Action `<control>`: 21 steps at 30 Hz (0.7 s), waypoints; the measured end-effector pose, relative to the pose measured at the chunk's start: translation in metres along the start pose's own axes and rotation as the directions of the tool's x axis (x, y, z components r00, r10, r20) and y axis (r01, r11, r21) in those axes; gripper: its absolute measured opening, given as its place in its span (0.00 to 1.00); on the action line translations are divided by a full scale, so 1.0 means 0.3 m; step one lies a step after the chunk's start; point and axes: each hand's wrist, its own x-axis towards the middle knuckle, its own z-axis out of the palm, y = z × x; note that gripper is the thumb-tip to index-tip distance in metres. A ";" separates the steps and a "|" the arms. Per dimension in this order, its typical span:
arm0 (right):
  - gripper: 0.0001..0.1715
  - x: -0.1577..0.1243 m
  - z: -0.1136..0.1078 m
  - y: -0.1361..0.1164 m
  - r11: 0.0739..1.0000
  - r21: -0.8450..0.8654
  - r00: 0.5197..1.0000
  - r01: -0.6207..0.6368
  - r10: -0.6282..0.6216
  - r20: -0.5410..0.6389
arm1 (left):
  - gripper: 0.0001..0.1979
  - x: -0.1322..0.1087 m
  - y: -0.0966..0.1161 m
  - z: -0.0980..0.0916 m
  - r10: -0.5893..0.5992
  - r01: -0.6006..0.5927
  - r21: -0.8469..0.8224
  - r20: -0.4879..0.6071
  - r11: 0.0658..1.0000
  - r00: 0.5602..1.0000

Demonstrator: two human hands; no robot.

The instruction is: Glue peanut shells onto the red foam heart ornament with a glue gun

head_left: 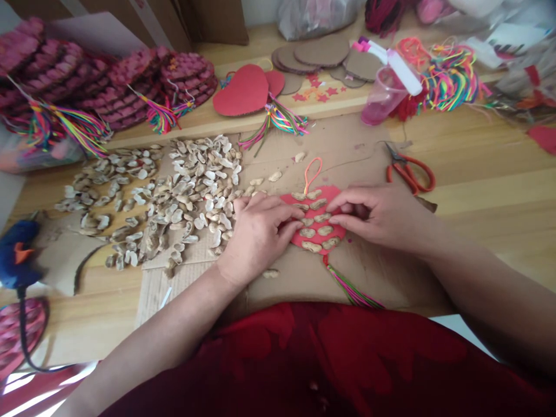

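Note:
A small red heart [320,248] lies on a sheet of cardboard [347,156] in front of me, with an orange loop at its top and a coloured tassel [354,294] at its point. Several peanut shell halves are stuck on it. My left hand [256,234] rests on the heart's left edge, fingers curled and pressing on the shells there. My right hand [377,215] covers the right side, its fingertips pinched against a shell near the middle. A big spread of loose peanut shells [174,197] lies just left of my left hand.
Red-handled scissors [410,172] lie right of the heart. Behind are a larger red heart with tassel [245,90], cardboard cut-outs [321,52], a pink cup [382,95], coloured cords [452,75] and stacks of pink finished pieces [108,81]. A blue glue gun [17,255] sits far left.

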 end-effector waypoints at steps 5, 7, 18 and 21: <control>0.06 0.001 0.007 0.000 1.000 0.020 1.000 -0.008 0.008 0.002 | 0.02 0.002 0.001 0.000 -0.007 0.007 0.004 0.006 1.000 1.000; 0.06 -0.001 0.006 -0.001 1.000 0.020 1.000 -0.009 0.009 0.001 | 0.03 0.004 0.003 -0.001 -0.012 0.012 0.006 0.006 1.000 1.000; 0.07 0.001 0.008 -0.004 1.000 0.003 1.000 -0.024 0.024 0.009 | 0.02 0.006 0.011 -0.005 -0.033 0.033 -0.001 0.002 0.999 0.999; 0.06 0.001 0.007 -0.005 0.999 0.004 0.999 -0.033 0.033 0.015 | 0.04 0.007 0.012 -0.004 -0.021 0.021 -0.008 0.001 1.000 1.000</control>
